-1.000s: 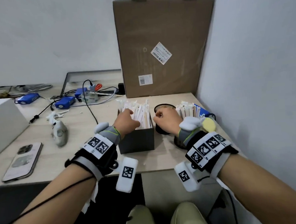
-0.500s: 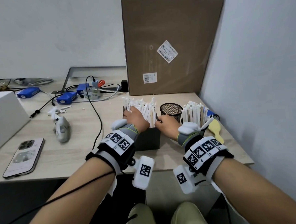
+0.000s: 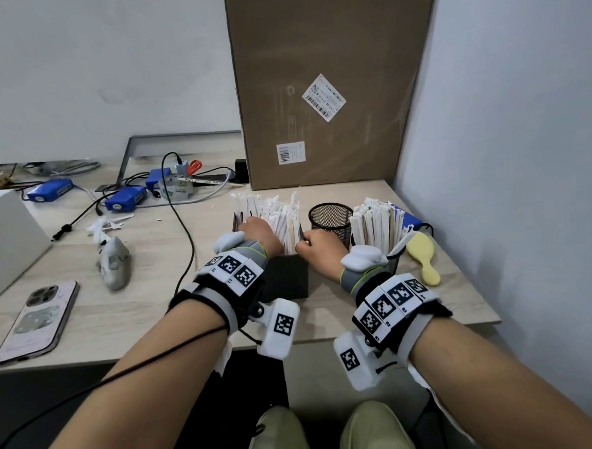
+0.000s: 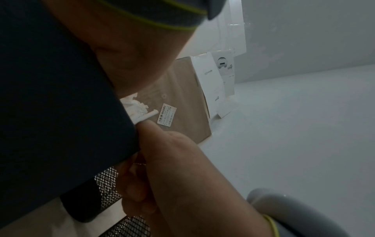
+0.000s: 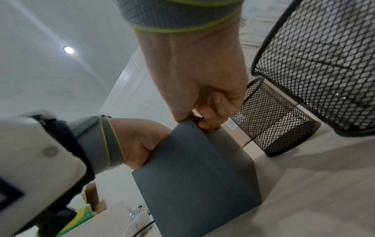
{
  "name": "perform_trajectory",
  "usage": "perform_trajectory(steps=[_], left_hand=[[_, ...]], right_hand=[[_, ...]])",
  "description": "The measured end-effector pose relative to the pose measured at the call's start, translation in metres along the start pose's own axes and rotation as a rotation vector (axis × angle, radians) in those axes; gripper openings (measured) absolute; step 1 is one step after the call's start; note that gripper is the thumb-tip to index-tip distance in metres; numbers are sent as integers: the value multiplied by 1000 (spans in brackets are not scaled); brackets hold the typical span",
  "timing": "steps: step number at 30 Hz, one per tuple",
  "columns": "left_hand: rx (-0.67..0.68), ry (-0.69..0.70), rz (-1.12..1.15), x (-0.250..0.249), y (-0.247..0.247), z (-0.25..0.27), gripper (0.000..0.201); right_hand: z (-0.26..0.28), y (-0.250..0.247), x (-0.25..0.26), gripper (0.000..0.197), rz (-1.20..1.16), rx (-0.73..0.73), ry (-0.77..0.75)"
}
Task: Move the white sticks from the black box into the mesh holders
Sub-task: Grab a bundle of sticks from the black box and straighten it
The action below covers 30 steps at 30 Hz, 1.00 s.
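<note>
The black box stands near the table's front edge, packed with upright white sticks. My left hand reaches over the box's left rim, fingers down among the sticks; the right wrist view shows that left hand with its thumb on the box's outer face. My right hand pinches the box's right front corner, its fingers curled on the rim. Just right of the box stands an empty mesh holder. Right of that, a second mesh holder is crammed with sticks.
A tall cardboard box stands behind, and a wall closes the right side. A yellow brush lies by the full holder. To the left are a black cable, a grey object, a phone and blue devices.
My right hand has come from over the empty mesh holder to the box's right front corner. The left hand stays at the box. The head view has shifted.
</note>
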<state>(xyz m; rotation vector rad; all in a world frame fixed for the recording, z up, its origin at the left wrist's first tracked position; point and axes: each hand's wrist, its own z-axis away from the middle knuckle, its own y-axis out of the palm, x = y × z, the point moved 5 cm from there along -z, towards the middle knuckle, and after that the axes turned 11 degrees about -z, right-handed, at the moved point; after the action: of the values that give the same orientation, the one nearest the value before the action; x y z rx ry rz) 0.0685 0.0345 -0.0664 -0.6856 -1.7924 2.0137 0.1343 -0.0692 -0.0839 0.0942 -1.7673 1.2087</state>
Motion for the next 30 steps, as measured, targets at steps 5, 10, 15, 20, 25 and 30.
perform_trajectory(steps=[5, 10, 15, 20, 25, 30], left_hand=[[-22, 25, 96, 3, 1, 0, 33], [-67, 18, 236, 6, 1, 0, 34], [-162, 1, 384, 10, -1, 0, 36], [-261, 15, 507, 14, -6, 3, 35], [-236, 73, 559, 11, -2, 3, 25], [-207, 109, 324, 6, 0, 6, 28]], right_hand=[[-1, 1, 0, 38, 9, 6, 3], [1, 2, -1, 36, 1, 4, 3], [-1, 2, -2, 36, 0, -11, 7], [0, 2, -2, 36, 10, -5, 7], [1, 2, -1, 36, 22, -3, 10], [0, 3, 1, 35, 43, -11, 10]])
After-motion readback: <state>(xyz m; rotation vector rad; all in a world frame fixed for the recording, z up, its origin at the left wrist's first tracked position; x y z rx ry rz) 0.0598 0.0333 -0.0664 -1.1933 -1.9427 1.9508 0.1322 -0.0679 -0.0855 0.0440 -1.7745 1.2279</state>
